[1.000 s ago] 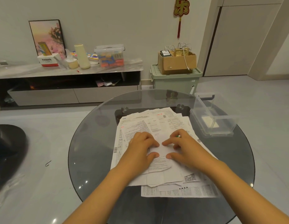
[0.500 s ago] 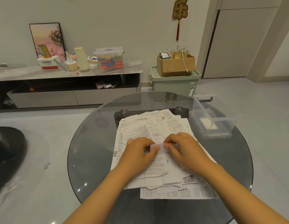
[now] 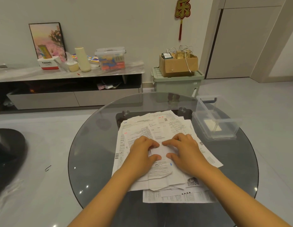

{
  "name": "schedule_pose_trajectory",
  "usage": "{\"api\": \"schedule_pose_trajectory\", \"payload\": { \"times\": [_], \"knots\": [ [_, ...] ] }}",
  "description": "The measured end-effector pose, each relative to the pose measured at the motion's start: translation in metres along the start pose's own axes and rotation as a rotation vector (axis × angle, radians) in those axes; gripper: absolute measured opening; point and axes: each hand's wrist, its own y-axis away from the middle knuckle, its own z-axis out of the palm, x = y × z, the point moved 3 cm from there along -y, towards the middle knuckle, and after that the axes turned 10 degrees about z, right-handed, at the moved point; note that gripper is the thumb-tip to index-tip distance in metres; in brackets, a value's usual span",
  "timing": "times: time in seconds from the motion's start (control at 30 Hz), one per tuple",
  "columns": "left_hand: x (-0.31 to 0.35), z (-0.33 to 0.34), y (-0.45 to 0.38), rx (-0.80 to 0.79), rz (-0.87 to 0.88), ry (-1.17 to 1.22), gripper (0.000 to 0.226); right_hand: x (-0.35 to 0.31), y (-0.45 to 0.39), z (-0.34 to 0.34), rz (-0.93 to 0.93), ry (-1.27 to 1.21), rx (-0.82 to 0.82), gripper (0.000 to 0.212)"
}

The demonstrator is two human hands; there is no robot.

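Observation:
A loose pile of printed white receipts and forms (image 3: 160,124) lies spread over the middle of a round glass table (image 3: 93,153). On top of the pile sits a small white folded slip (image 3: 162,150). My left hand (image 3: 142,153) and my right hand (image 3: 186,151) rest on the pile side by side. Each hand's index fingertip and thumb tip press down on the slip from its own side. The remaining fingers are curled over the papers, and neither hand lifts anything.
A clear plastic bin (image 3: 224,123) with a pale card inside stands at the table's right edge. Beyond the table are a low cabinet (image 3: 68,74) with boxes and a bottle, and a green crate (image 3: 176,82) carrying a cardboard box. A dark chair (image 3: 8,153) is at the left.
Half a second ago both hands pinched the small slip slightly raised between them. Now the slip lies flat and the fingertips and thumbs have spread apart on it.

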Motion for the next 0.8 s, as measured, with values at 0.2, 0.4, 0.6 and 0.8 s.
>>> {"api": "schedule_pose_trajectory", "payload": {
  "times": [0.2, 0.4, 0.6, 0.8],
  "knots": [
    [0.003, -0.003, -0.001, -0.017, -0.048, -0.018, 0.028, -0.003, -0.002, -0.003, 0.029, -0.035, -0.031, 0.024],
    [0.016, -0.01, 0.004, 0.05, -0.067, 0.071, 0.022, -0.006, 0.004, -0.01, 0.066, -0.203, -0.016, 0.017],
    [0.034, -0.019, 0.001, 0.182, -0.233, 0.315, 0.015, -0.005, 0.014, -0.03, 0.148, -0.39, 0.024, 0.01],
    [0.058, -0.034, -0.005, 0.174, -0.205, 0.278, 0.009, -0.003, 0.023, -0.042, 0.208, -0.552, 0.056, 0.009]
  ]
}}
